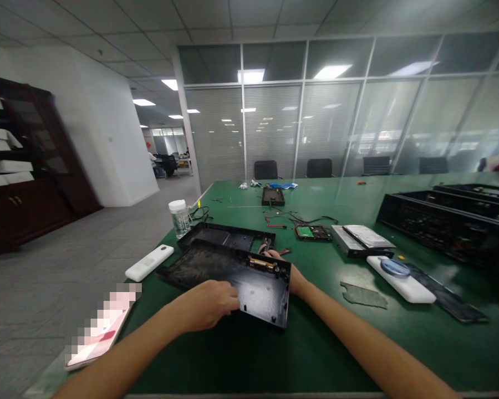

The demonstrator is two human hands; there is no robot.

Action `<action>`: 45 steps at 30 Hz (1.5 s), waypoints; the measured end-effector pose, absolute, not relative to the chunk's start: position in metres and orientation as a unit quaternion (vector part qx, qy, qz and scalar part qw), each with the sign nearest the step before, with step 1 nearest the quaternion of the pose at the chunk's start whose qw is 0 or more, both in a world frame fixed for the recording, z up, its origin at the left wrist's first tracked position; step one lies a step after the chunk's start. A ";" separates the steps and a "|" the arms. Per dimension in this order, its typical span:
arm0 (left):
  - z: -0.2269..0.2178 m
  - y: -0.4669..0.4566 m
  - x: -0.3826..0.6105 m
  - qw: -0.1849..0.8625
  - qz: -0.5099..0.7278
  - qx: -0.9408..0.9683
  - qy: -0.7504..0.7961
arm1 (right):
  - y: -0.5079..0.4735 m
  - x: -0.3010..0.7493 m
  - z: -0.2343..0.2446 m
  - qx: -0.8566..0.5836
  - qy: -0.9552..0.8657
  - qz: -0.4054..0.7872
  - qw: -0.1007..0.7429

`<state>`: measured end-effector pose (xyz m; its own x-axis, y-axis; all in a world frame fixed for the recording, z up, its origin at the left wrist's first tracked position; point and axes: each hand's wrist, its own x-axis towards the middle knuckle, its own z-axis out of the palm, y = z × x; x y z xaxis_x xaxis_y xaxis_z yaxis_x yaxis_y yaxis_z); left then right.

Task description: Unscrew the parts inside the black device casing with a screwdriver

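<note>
- Reaching in from 7 o'clock, the left hand [210,305] lies knuckles-up on the black casing shell [253,285]. Its fingers [232,302] are loosely bent and press on the surface, closed round nothing.
- From 5 o'clock the right hand [289,274] goes behind the shell's far right corner. Its fingers [271,254] hook over the far rim and grip it; the palm is hidden.
- The shell sits on the green tabletop [316,343] at 12 o'clock, straight ahead. It is matt moulded plastic, rectangular, with small screw holes and a brass-coloured strip near the far rim.
- At its 12 o'clock a second black shell [228,235] lies flat.
- At 10 o'clock are a smooth white oblong slab [149,262] and a clear jar [179,219] with a white lid.
- At 3 o'clock are a silvery metal drive [360,238] and a rounded white block [403,282].
</note>
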<state>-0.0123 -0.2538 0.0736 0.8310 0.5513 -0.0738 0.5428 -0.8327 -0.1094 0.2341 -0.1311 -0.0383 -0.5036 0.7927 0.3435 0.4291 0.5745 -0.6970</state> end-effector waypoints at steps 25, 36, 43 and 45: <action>0.013 -0.142 0.041 0.060 0.004 -0.953 -0.296 | -0.105 0.327 -0.062 -0.436 -0.863 0.009 0.254; -0.026 -0.134 0.034 0.169 -0.084 -0.956 -0.223 | -0.103 0.325 -0.065 -0.428 -0.853 0.061 0.292; -0.028 -0.131 0.036 0.172 -0.084 -0.957 -0.219 | -0.109 0.321 -0.059 -0.422 -0.855 0.056 0.297; -0.027 -0.131 0.036 0.174 -0.083 -0.956 -0.221 | -0.110 0.320 -0.058 -0.423 -0.855 0.057 0.295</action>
<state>0.0362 -0.1311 -0.0272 0.8885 0.3939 0.2355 0.4517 -0.8415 -0.2964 0.3197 -0.1102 -0.0575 -0.4681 0.7567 0.4564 0.6896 0.6358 -0.3468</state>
